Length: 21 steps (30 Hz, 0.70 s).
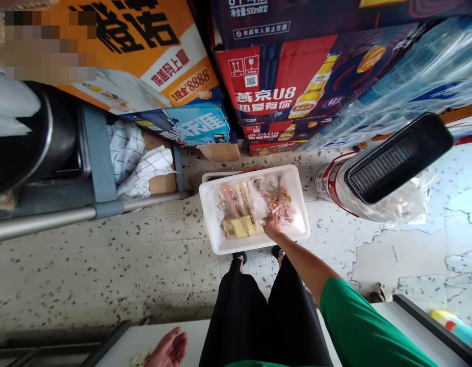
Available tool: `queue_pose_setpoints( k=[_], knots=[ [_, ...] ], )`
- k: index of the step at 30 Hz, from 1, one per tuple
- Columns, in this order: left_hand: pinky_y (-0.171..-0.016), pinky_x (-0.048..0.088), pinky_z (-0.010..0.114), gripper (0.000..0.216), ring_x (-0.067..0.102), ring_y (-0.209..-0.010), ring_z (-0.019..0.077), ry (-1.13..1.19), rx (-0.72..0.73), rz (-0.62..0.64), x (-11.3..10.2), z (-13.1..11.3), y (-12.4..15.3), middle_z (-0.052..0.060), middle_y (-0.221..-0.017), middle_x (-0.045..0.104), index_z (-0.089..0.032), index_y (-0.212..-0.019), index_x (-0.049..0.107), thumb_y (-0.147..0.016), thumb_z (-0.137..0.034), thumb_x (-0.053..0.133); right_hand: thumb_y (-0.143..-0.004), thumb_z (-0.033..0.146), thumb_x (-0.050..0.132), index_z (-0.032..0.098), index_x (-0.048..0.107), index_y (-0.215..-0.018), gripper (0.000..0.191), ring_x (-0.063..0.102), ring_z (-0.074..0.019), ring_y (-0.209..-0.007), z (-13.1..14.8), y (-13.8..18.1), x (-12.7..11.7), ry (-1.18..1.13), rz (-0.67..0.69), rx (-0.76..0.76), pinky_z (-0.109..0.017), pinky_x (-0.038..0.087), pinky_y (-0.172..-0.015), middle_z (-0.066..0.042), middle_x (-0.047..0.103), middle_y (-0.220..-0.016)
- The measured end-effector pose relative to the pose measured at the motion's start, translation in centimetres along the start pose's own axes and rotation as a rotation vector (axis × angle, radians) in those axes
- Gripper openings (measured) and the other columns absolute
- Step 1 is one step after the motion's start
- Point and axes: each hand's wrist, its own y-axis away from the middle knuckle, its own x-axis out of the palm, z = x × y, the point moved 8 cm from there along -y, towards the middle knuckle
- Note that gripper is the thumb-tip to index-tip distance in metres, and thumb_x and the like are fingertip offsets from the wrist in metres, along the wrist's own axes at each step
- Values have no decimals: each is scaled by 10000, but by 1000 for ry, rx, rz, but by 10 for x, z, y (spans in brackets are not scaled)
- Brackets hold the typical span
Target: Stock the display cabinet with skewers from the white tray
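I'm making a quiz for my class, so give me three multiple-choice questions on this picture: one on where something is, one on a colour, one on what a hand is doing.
1. Where does the white rectangular foam tray sit?
A. on the speckled floor by the person's feet
B. on the metal shelf
C. on the white counter

2. What colour is the sleeve on the reaching arm?
A. red
B. green
C. blue

3. What is the right hand doing?
A. hanging in the air well above the tray
B. resting on the black pot
C. reaching down into the tray onto the clear plastic food packets

Answers:
1 A, the tray lies on the terrazzo floor just ahead of the shoes.
2 B, the short sleeve is plainly green.
3 C, its fingers are on the packets; whether the grip has closed cannot be told. The left hand lies open, palm up, near the white counter.
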Motion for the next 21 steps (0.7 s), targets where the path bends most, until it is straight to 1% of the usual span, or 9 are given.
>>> queue_pose_setpoints(
  k=[1, 3, 6, 11, 13, 15, 17, 19, 21],
  knots=[
    [-641, 594, 264, 109, 709, -742, 209, 3, -3, 6, 3, 0, 0, 117, -852, 723, -150, -888, 688, -838, -128, 595, -922, 186, 525, 120, 710, -1109, 271, 514, -289, -1186, 5, 8, 5, 22, 18, -33, -402, 364, -1055, -167, 564, -1324],
    [-621, 591, 263, 110, 703, -720, 200, 5, -11, 6, 9, -1, 2, 118, -837, 719, -139, -895, 677, -850, -123, 578, -935, 150, 452, 105, 722, -1040, 293, 562, -258, -1071, 8, 22, 11, 64, 35, -62, -368, 395, -982, -177, 583, -1267],
    [-602, 587, 261, 117, 698, -699, 187, 4, -29, 4, 14, 0, 6, 116, -822, 713, -131, -905, 663, -875, -106, 553, -971, 198, 404, 103, 709, -1064, 333, 550, -264, -1070, 3, 37, 10, 115, 22, -71, -365, 376, -977, -189, 558, -1280],
    [-611, 580, 259, 137, 690, -690, 178, -39, -13, 14, 18, 3, 11, 124, -817, 711, -116, -902, 666, -909, -81, 533, -992, 243, 398, 122, 693, -1084, 332, 537, -259, -1063, 1, 53, -11, 160, -13, -112, -358, 366, -972, -162, 571, -1213],
    [-601, 568, 258, 143, 685, -689, 181, -68, -3, 42, 28, 2, 11, 131, -817, 707, -108, -892, 671, -915, -77, 532, -979, 248, 441, 129, 690, -1071, 291, 530, -255, -1063, 4, 59, -27, 170, -38, -129, -360, 359, -985, -149, 574, -1194],
    [-602, 560, 259, 136, 680, -703, 187, -101, 20, 110, 53, -2, 11, 132, -830, 705, -109, -901, 671, -919, -87, 539, -975, 240, 455, 135, 686, -1054, 267, 529, -244, -1050, 8, 68, -44, 179, -69, -142, -359, 355, -998, -137, 579, -1173],
    [-627, 560, 270, 111, 677, -752, 198, -146, 40, 202, 95, -7, 13, 134, -884, 705, -120, -941, 664, -933, -132, 554, -982, 221, 440, 132, 680, -1046, 263, 536, -230, -1023, 14, 79, -58, 201, -91, -175, -357, 367, -997, -133, 588, -1152],
    [-675, 571, 297, 149, 674, -866, 220, -194, 57, 314, 150, -8, 16, 146, -993, 699, -135, -1032, 644, -950, -243, 584, -984, 204, 442, 127, 680, -1026, 254, 551, -224, -994, 24, 93, -64, 229, -87, -229, -357, 390, -982, -132, 603, -1128],
    [-763, 588, 358, 359, 636, -1076, 261, -226, 138, 494, 218, -8, 24, 167, -1165, 658, -163, -1206, 578, -926, -379, 636, -974, 206, 480, 129, 690, -979, 224, 568, -227, -971, 35, 109, -60, 248, -59, -295, -360, 422, -952, -129, 626, -1087]
  ],
)
